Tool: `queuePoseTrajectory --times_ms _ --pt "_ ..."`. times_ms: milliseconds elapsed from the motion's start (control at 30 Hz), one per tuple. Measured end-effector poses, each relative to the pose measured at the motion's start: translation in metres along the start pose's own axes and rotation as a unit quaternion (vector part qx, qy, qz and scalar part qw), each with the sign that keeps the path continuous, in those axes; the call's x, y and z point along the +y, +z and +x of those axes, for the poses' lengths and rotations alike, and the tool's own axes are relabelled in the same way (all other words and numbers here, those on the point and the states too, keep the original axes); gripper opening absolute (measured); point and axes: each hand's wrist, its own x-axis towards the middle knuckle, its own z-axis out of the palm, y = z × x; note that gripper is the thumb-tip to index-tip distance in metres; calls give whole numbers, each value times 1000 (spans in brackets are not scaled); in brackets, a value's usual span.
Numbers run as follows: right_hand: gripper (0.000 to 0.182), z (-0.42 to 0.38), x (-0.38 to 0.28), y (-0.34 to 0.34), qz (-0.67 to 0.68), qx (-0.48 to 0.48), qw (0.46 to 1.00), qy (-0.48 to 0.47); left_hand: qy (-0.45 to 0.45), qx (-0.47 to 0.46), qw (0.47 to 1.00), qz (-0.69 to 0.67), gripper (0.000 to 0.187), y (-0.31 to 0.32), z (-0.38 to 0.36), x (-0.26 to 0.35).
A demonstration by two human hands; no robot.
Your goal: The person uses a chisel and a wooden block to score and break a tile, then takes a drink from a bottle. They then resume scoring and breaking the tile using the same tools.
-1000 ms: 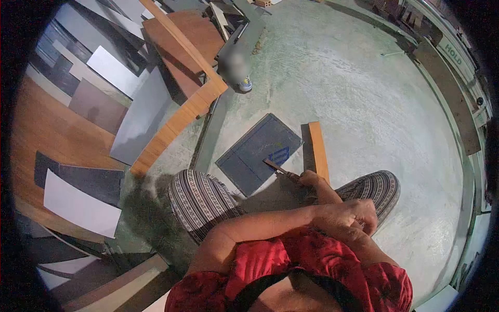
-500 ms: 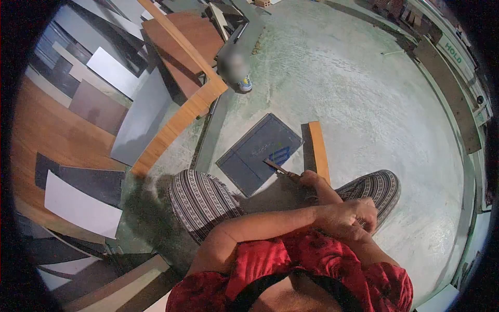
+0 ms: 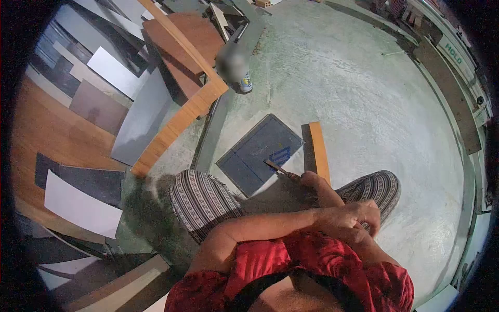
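Observation:
A dark grey rectangular panel (image 3: 249,151) lies on the concrete floor before my crossed legs. It bears thin blue lines and a blue striped patch near its right corner. My right hand (image 3: 313,180) is closed round a slim hand tool (image 3: 281,169) with a flat brownish end. That end overlaps the panel beside the blue marks. My left arm crosses over the right forearm. My left hand (image 3: 357,214) rests there with curled fingers, and whatever is inside them is hidden.
A wooden strip (image 3: 319,151) lies right of the panel. To the left stands an angled wooden frame (image 3: 179,122), with boards and sheets such as a white sheet (image 3: 80,205) beyond it. A small can (image 3: 245,83) stands farther ahead. Long boards (image 3: 449,96) line the right side.
The fingers of my left hand have shifted slightly and hang a little lower. My right hand, the tool and the panel look almost the same.

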Motion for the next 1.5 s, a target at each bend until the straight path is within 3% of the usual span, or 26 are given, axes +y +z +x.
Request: queuePoseTrajectory --times_ms 33,100,167,233,300,367,433,467,500,567,700,767,800,833,933,1000,1033,1100,1133,1233,1300,1333,1400,1500 --pt "22 6 7 10 1 0 1000 -1 36 27 999 -25 63 4 1 1" --pt "19 9 9 15 127 -12 992 19 54 33 998 -13 65 16 1 5" --pt "20 6 5 7 128 -23 991 26 74 39 996 -1 67 19 1 3" --pt "22 -20 -12 -26 127 -32 991 34 59 -23 998 -20 56 15 -1 -6" --pt "33 -58 -37 -69 331 -41 920 205 39 -42 998 -12 58 8 0 -12" --pt "38 -55 -40 -75 311 -46 928 199 20 -59 998 -4 59 2 -1 -13" --pt "44 -59 -40 -78 292 -52 935 193 -129 -61 984 -107 68 -3 -3 -1" --pt "43 -62 -40 -79 312 -41 926 209 -6 52 998 -30 59 5 -3 -6" --pt "43 -65 -42 -81 333 -29 915 224 -7 52 998 -30 59 9 -2 -10" --pt "43 -71 -48 -86 319 -16 924 212 83 22 996 0 51 14 0 -15" --pt "42 -44 -33 -64 263 -26 951 161 44 9 999 2 63 11 0 -13" --pt "42 -38 -27 -48 299 -11 935 188 14 -8 1000 20 36 2 0 -14" --pt "42 -39 -25 -44 335 3 917 215 -41 -33 998 -36 30 -4 -4 -21" --pt "42 -48 -32 -56 335 3 917 216 -41 -33 998 -36 30 -3 -2 -18" --pt "36 -57 -40 -72 360 -23 898 252 18 48 999 -17 41 5 0 -12" --pt "45 -56 -44 -77 242 -24 951 189 114 60 991 -27 55 19 3 -11" --pt "45 -60 -48 -81 242 -24 951 189 114 61 991 -28 55 20 3 -10" --pt "51 -67 -54 -87 330 -34 898 290 101 17 995 16 59 21 3 -5" --pt "51 -65 -49 -84 330 -34 898 290 102 17 995 17 59 20 4 -6" --pt "53 -68 -48 -82 283 -46 931 225 52 -9 999 -3 60 6 4 -8" --pt "33 -74 -46 -77 361 43 911 195 -82 -107 986 -97 53 -7 3 -7" --pt "33 -67 -41 -72 360 43 911 195 -21 29 998 -45 48 2 -1 3" --pt "49 -56 -40 -72 291 -32 931 220 18 46 998 -27 48 12 -1 -3" --pt "46 -62 -44 -82 309 -47 931 192 73 39 996 18 53 17 1 -17"
